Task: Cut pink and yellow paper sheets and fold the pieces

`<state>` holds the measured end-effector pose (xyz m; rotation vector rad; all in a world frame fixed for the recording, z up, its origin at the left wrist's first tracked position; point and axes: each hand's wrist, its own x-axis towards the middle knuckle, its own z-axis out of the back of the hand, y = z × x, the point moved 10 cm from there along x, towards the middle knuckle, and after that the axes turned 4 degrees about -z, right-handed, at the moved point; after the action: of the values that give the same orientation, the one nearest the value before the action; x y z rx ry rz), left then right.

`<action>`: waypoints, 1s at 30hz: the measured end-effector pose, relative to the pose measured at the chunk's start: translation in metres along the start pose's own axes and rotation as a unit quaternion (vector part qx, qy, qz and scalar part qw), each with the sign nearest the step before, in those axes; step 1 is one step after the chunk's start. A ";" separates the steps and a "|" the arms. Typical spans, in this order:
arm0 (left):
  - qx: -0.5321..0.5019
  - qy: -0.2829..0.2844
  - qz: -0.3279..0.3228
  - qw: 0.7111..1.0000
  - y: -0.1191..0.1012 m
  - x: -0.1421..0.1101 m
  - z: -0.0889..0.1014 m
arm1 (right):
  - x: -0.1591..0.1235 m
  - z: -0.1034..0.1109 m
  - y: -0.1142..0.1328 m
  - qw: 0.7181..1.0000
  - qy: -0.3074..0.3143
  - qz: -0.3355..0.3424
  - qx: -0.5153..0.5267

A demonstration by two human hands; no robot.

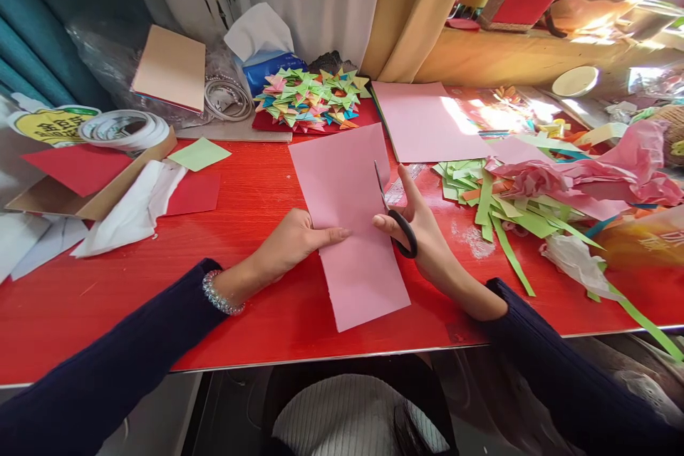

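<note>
A pink sheet of paper lies over the front middle of the red table, its wider part away from me. My left hand pinches its left edge, thumb flat on top and fingers mostly hidden. At the right edge, my right hand holds scissors with black handles, the index finger stretched forward. The scissors' blades point away from me over the pink paper, and I cannot tell whether they are parted. The right thumb rests near the paper's surface.
A stack of pink paper lies behind. Green paper strips and crumpled pink tissue are heaped at right. Folded paper stars sit at the back. Tape rolls rest on a cardboard box at left.
</note>
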<state>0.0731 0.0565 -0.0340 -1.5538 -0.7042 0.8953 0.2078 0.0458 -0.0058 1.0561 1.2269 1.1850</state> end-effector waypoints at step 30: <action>0.021 0.011 0.042 0.999 0.011 -0.004 -0.010 | 0.004 0.007 0.003 0.999 -0.014 0.012 0.035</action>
<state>0.0791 0.0454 -0.0438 -1.5637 -0.6048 0.9467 0.2144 0.0499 -0.0031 1.1387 1.2437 1.1486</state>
